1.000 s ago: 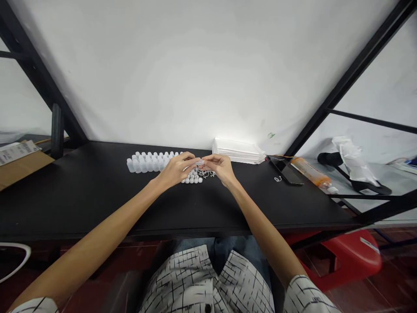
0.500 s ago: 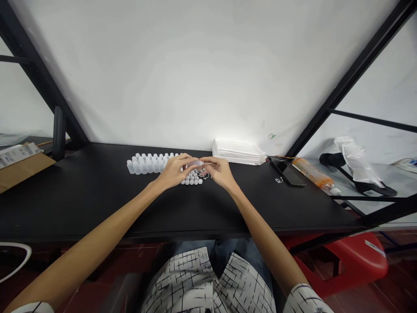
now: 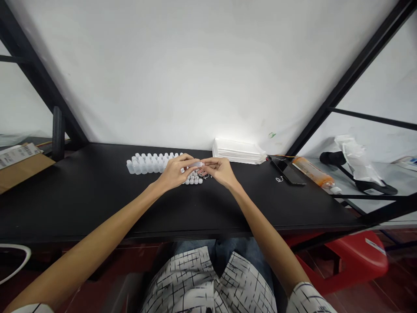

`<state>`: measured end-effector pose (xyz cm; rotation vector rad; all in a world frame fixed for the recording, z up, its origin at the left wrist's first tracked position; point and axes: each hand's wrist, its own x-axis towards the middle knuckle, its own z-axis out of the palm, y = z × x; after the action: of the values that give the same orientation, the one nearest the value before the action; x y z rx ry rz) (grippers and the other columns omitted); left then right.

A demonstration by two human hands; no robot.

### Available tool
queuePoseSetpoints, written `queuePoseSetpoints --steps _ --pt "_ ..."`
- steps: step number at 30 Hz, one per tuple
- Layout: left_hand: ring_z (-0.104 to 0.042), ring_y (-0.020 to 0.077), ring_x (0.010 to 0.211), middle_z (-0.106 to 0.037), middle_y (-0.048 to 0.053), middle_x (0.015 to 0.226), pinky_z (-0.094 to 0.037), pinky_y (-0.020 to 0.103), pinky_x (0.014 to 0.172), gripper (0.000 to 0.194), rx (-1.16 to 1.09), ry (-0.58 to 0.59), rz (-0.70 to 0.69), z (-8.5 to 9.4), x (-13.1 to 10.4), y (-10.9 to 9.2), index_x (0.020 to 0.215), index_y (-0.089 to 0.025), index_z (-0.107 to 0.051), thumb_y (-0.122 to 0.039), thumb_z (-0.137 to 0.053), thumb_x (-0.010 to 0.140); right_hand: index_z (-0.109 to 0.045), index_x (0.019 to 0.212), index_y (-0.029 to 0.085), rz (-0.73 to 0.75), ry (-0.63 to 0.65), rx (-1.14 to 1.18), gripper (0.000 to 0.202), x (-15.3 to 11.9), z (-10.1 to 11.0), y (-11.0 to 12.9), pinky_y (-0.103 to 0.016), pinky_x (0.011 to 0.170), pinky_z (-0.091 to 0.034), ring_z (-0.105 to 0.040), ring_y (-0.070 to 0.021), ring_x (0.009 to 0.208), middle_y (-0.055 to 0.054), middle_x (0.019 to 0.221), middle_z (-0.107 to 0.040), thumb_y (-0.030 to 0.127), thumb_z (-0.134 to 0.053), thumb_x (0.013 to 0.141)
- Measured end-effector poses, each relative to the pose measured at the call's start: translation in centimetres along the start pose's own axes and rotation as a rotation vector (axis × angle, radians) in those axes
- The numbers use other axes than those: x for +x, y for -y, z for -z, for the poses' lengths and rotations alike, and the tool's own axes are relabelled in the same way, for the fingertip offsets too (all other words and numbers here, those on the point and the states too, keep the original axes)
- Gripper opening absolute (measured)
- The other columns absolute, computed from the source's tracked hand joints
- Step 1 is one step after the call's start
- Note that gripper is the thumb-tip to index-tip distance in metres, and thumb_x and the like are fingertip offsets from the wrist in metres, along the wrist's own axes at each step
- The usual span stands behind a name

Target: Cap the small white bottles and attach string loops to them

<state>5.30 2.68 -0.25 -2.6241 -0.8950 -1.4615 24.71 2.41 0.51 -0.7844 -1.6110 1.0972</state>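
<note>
My left hand [image 3: 177, 171] is closed around a small translucent white plastic bottle [image 3: 194, 164], which lies tilted sideways between the hands. At the bottle's top end, my right hand [image 3: 219, 169] pinches with thumb and fingertips; whether a cap or another small part is between them is hard to make out. Rows of similar white bottles [image 3: 146, 165] stand upright to the left, partly behind my left hand. Below the hands sits a group of small white caps [image 3: 194, 179]. Thin white loops [image 3: 206, 175] lie beside the caps, partly covered by my right hand.
A stack of white sheets or envelopes [image 3: 239, 151] lies against the wall. To the right are a dark phone [image 3: 288, 171], a small white loop [image 3: 279, 179] and an orange-labelled bottle [image 3: 312, 172]. A cardboard box [image 3: 24, 167] sits far left on the black table [image 3: 97, 204].
The right fingers have shifted slightly and now close together at the bottle's top end. Otherwise both hands stay in nearly the same place, and the bottle is still held.
</note>
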Motion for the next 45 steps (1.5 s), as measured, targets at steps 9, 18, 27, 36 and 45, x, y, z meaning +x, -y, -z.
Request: queuePoseSetpoints --steps 9,18,27,36,45 --pt "-0.060 0.0136 0.073 -0.068 0.007 0.092 -0.048 0.026 0.062 0.026 0.006 -0.019 -0.065 -0.3 -0.3 0.7 0.107 -0.019 -0.072 -0.032 -0.053 0.096 -0.077 0.091 0.014 0.010 0.001 -0.001 0.040 -0.1 -0.1 -0.2 -0.039 0.074 -0.062 -0.073 -0.0219 0.073 -0.007 0.076 -0.075 0.047 -0.079 0.069" --pt "-0.060 0.0159 0.080 -0.063 0.010 0.096 -0.051 0.029 0.068 0.025 0.127 0.002 -0.156 -0.5 -0.4 0.5 0.111 -0.016 -0.067 -0.021 -0.046 0.098 -0.077 0.086 0.013 -0.081 -0.059 0.088 0.039 -0.1 -0.4 0.0 -0.042 0.079 -0.061 -0.074 -0.0243 0.074 -0.008 0.074 -0.076 0.045 -0.082 0.065" --pt "-0.061 0.0162 0.078 -0.064 0.010 0.100 -0.048 0.028 0.067 0.033 0.164 0.087 -0.033 -0.5 -0.4 0.1 0.128 -0.016 -0.055 -0.024 -0.038 0.100 -0.070 0.101 0.014 -0.076 -0.068 0.016 0.047 0.1 0.0 0.5 -0.029 0.060 -0.059 -0.073 -0.0198 0.065 -0.008 0.083 -0.073 0.051 -0.074 0.073" --pt "-0.061 0.0202 0.082 -0.065 0.010 0.112 -0.047 0.034 0.077 0.036 0.075 -0.044 0.388 1.0 0.3 -0.4 0.122 -0.015 -0.054 -0.038 -0.040 0.098 -0.069 0.081 0.016 -0.046 -0.122 -0.484 0.031 0.0 1.6 0.3 -0.023 0.047 -0.043 -0.058 -0.0102 0.043 -0.001 0.066 -0.066 0.047 -0.068 0.080" --pt "-0.051 0.0150 0.064 -0.060 0.002 0.079 -0.039 0.029 0.062 0.032 -0.049 -0.056 0.471 1.7 0.7 -1.8 0.105 -0.016 -0.058 -0.042 -0.041 0.095 -0.074 0.073 0.020 -0.056 0.220 -0.881 0.010 -0.4 0.5 0.2 -0.023 0.063 -0.041 -0.062 -0.0117 0.060 0.001 0.068 -0.070 0.016 -0.066 0.078"
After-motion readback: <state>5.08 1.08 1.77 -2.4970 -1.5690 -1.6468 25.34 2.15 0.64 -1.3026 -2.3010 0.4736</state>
